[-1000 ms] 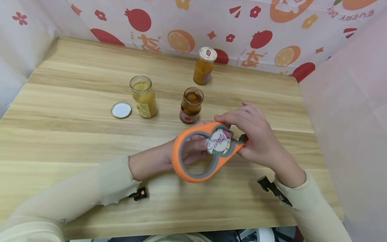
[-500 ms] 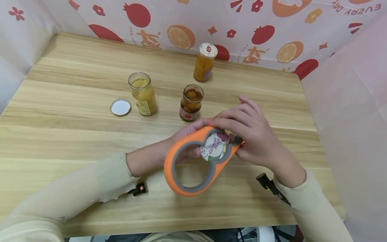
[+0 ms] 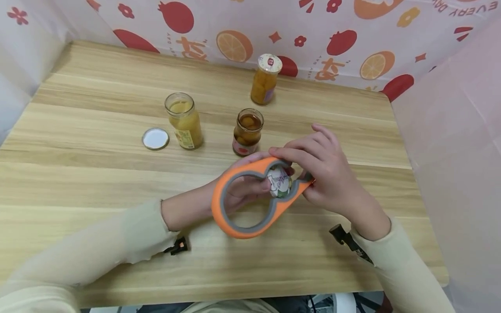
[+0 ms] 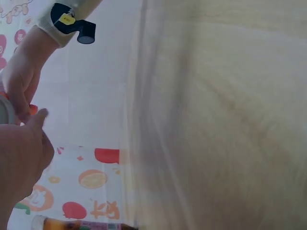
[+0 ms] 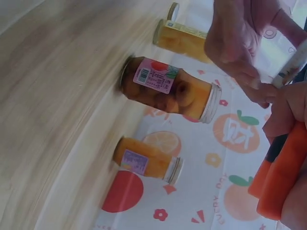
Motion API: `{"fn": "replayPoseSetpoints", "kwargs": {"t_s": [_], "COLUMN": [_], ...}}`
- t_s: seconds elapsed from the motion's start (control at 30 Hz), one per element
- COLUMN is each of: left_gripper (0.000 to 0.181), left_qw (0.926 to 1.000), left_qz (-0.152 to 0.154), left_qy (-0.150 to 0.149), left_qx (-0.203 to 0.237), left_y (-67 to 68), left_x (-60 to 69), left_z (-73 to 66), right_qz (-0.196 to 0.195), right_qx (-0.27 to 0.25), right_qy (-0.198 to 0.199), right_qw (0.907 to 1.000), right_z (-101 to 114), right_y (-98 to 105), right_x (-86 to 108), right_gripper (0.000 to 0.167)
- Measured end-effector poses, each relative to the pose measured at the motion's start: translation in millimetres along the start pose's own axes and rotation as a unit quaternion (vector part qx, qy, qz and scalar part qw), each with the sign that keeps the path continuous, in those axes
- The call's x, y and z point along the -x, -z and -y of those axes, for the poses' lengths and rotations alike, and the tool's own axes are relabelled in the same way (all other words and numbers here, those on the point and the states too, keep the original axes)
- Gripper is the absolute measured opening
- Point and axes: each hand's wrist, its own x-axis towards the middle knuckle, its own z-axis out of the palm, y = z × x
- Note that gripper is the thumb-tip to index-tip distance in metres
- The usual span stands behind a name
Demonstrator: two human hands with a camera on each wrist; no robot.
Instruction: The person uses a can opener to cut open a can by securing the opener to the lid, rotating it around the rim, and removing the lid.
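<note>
In the head view my right hand [image 3: 328,176] grips the two handle ends of an orange jar opener [image 3: 223,204] with a grey inner lining. A white printed jar lid [image 3: 279,182] sits within the opener's smaller opening, turned at a slant. My left hand [image 3: 244,191] lies behind the opener and pinches the lid, its thumb showing through the larger loop. Most of its other fingers are hidden. In the right wrist view the orange handles [image 5: 283,177] lie in my right hand, and the lid [image 5: 292,64] shows edge-on beside my left fingers.
Just beyond my hands stands an uncovered jar of dark fruit [image 3: 247,134]. Left of it are an uncovered jar of yellow fruit [image 3: 185,128] and a loose lid [image 3: 155,138]. A lidded jar of orange fruit [image 3: 264,82] stands at the back, near the printed curtain [image 3: 211,21].
The opener and lid shifted left and toward me, then rose slightly again. The lid's printed face has tilted and looks narrower now. Both hands keep their holds; the jars stay put.
</note>
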Motion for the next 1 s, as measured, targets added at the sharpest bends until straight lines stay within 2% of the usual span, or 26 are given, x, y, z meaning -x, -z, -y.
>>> {"fn": "replayPoseSetpoints", "kwargs": {"t_s": [0.1, 0.17, 0.23, 0.3, 0.43, 0.47, 0.53, 0.8, 0.87, 1.0], "left_gripper": [0.065, 0.063, 0.062, 0.062, 0.056, 0.055, 0.052, 0.050, 0.052, 0.053], "left_qw": [0.9978, 0.9965, 0.9954, 0.9928, 0.9845, 0.9810, 0.9780, 0.9754, 0.9711, 0.9565], "left_qz": [-0.020, -0.048, -0.080, -0.107, -0.135, -0.137, -0.137, -0.140, -0.136, -0.127], "left_qy": [-0.007, 0.005, 0.024, 0.032, 0.037, 0.037, 0.042, 0.041, 0.035, 0.017], "left_qx": [-0.063, -0.069, -0.046, -0.043, -0.106, -0.133, -0.152, -0.165, -0.193, -0.262], "left_y": [3.3, 4.9, 6.8, 9.1, 13.5, 14.6, 15.6, 20.4, 22.2, 26.0], "left_x": [0.6, 2.3, 4.8, 8.2, 14.5, 15.8, 17.3, 21.6, 22.0, 22.1], "left_z": [-2.6, -5.6, -8.1, -10.3, -15.9, -17.7, -21.8, -33.7, -35.2, -37.7], "right_qz": [-0.011, -0.017, -0.021, -0.023, -0.018, -0.016, -0.013, -0.012, -0.014, -0.014], "right_qx": [-0.002, -0.003, -0.002, 0.003, 0.007, 0.007, 0.008, 0.008, 0.007, 0.007], "right_qy": [-0.001, -0.004, -0.006, -0.009, -0.017, -0.020, -0.025, -0.042, -0.045, -0.054], "right_qw": [0.9999, 0.9998, 0.9998, 0.9997, 0.9997, 0.9996, 0.9996, 0.9990, 0.9989, 0.9984], "right_z": [-0.7, -2.5, -4.3, -5.9, -8.4, -9.0, -9.9, -11.6, -11.4, -10.9], "right_y": [0.6, 1.3, 2.4, 3.6, 5.4, 5.8, 6.3, 8.2, 9.2, 11.1], "right_x": [-2.0, -2.4, -1.4, 0.7, 6.8, 8.5, 12.0, 22.4, 24.2, 27.4], "right_gripper": [0.045, 0.045, 0.045, 0.045, 0.047, 0.048, 0.049, 0.052, 0.053, 0.056]}}
